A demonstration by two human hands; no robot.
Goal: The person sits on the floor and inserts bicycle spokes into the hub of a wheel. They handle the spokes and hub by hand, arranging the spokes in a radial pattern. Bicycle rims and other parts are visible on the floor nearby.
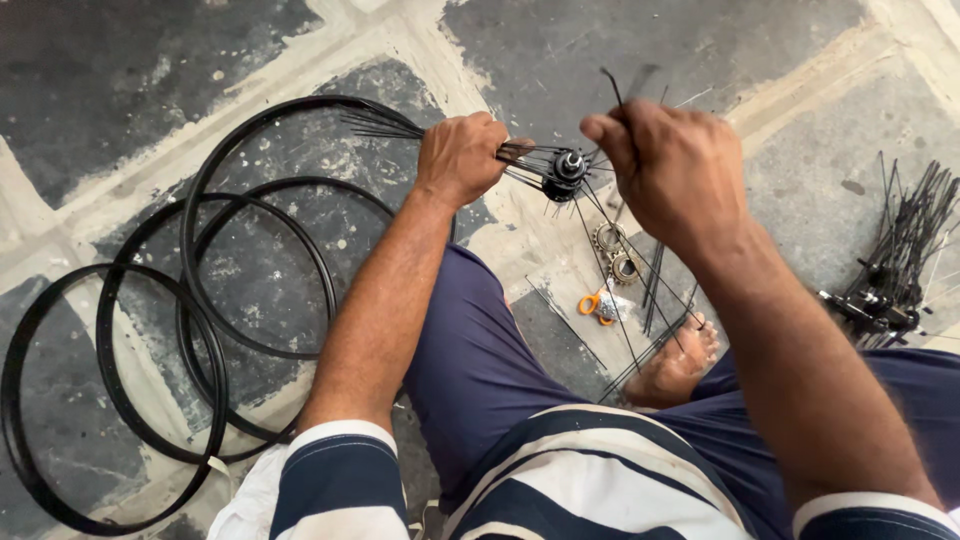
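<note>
- The left hand (pixel 458 158) has its grip clamped on a bundle of black spokes (pixel 385 125), which fan out past the knuckles towards the rims.
- The wheel hub (pixel 567 170) hangs between both hands, just right of the left fist, above the floor (pixel 120 70).
- The right hand (pixel 675 170) pinches a single thin spoke (pixel 612 88) that sticks up above the fingers.
- Black rims (pixel 200 320) lie overlapping at left; another spoked hub (pixel 885 300) lies far right.

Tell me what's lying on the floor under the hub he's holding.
Under the hub, between hanging spokes, lie two toothed metal sprockets, orange-handled scissors and loose spokes on the floor. The right hand covers whatever lies beneath it.
</note>
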